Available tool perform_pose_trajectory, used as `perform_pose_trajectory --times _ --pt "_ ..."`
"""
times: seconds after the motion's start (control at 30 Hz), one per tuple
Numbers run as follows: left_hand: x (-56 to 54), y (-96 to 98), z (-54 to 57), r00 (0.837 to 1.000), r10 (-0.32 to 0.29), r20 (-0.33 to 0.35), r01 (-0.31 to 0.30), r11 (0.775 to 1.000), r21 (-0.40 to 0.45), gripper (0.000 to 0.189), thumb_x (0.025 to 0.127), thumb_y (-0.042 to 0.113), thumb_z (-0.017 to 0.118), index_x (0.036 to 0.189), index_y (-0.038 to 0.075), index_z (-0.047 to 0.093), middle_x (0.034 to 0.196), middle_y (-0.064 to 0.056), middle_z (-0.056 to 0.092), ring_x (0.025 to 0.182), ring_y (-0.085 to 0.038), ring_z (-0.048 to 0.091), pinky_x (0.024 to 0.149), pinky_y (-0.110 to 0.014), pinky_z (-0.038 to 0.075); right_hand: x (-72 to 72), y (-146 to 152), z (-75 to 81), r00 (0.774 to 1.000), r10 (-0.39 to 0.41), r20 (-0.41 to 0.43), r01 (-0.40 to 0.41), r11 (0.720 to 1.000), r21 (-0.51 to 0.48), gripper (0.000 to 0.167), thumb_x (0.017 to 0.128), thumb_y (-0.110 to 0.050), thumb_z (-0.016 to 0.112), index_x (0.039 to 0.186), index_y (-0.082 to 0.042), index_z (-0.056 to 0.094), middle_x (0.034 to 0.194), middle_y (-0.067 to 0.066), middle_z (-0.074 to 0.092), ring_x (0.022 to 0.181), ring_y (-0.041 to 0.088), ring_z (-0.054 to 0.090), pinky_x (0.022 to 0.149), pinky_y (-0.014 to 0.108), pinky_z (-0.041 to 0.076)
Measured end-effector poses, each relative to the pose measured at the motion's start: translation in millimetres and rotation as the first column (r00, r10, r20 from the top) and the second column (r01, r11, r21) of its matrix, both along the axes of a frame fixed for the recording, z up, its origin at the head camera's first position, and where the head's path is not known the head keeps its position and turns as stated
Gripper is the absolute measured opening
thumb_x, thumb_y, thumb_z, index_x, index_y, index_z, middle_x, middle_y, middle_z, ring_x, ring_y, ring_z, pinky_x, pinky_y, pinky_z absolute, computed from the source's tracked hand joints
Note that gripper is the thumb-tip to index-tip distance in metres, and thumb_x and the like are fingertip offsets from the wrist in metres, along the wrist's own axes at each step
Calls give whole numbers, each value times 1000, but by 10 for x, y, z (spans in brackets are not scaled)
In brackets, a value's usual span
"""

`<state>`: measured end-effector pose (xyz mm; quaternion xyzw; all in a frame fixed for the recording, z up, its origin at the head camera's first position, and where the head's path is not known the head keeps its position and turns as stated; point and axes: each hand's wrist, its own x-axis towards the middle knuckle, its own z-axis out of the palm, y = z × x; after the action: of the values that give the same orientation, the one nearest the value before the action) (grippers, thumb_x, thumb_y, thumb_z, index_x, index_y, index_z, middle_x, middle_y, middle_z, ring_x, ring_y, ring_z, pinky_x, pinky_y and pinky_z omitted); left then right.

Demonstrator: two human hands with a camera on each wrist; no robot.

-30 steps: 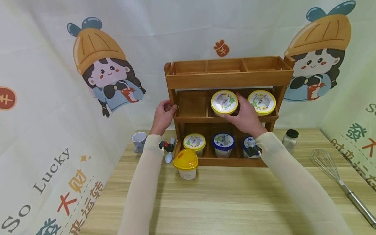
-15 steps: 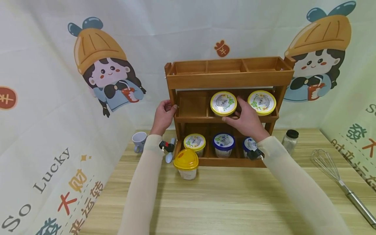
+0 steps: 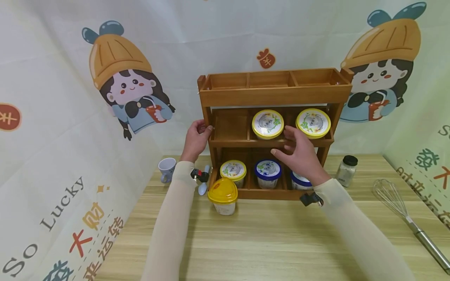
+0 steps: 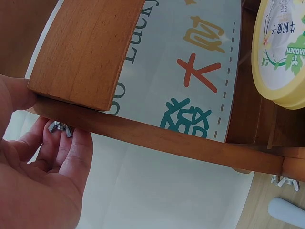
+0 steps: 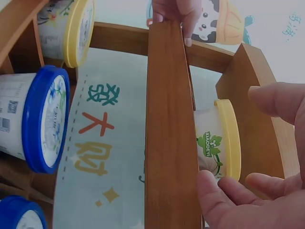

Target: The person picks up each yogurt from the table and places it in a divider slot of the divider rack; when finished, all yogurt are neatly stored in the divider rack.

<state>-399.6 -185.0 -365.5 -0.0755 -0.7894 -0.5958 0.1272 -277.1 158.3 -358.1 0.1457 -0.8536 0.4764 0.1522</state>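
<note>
A three-tier wooden rack (image 3: 275, 96) stands against the back of the table. My left hand (image 3: 195, 141) grips its left side post; in the left wrist view the thumb and fingers lie on either side of the wood (image 4: 157, 135), beside a wing nut (image 4: 60, 128). On the middle tier, a yellow-lidded tub (image 3: 268, 123) sits in the centre compartment and another yellow-lidded tub (image 3: 313, 123) at the right. My right hand (image 3: 300, 156) holds nothing, its fingers spread and relaxed just in front of the tier, to the lower right of the centre tub.
The bottom tier bears a yellow-lidded tub (image 3: 233, 169) and two blue-lidded tubs, one in the middle (image 3: 268, 168). A yellow-topped container (image 3: 222, 191) stands before it. Around lie a mug (image 3: 166, 168), a spoon (image 3: 202, 189), a black-capped jar (image 3: 346, 171) and a whisk (image 3: 411, 222).
My right hand has let go of the centre yellow-lidded tub and drawn back down and to the right. The tub's lid print has turned slightly. My left hand stays on the post.
</note>
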Motion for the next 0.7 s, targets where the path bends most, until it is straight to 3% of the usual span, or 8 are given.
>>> perform_pose_trajectory --times 0.43,0.7 --pt "10 -4 5 1000 8 15 -8 1000 -4 53 106 29 64 150 3 48 149 -19 55 139 -34 54 119 -47 47 185 -85 -268 998 27 -62 -27 1000 9 57 100 -23 74 147 -2 51 145 18 61 133 36 58 102 58 57" --pt "22 -1 15 1000 6 15 -6 1000 -1 53 106 29 64 150 3 48 149 -19 55 139 -34 54 119 -48 47 184 -271 -526 994 112 11 -113 993 43 60 94 -24 80 145 -5 54 141 19 63 131 38 60 102 55 58"
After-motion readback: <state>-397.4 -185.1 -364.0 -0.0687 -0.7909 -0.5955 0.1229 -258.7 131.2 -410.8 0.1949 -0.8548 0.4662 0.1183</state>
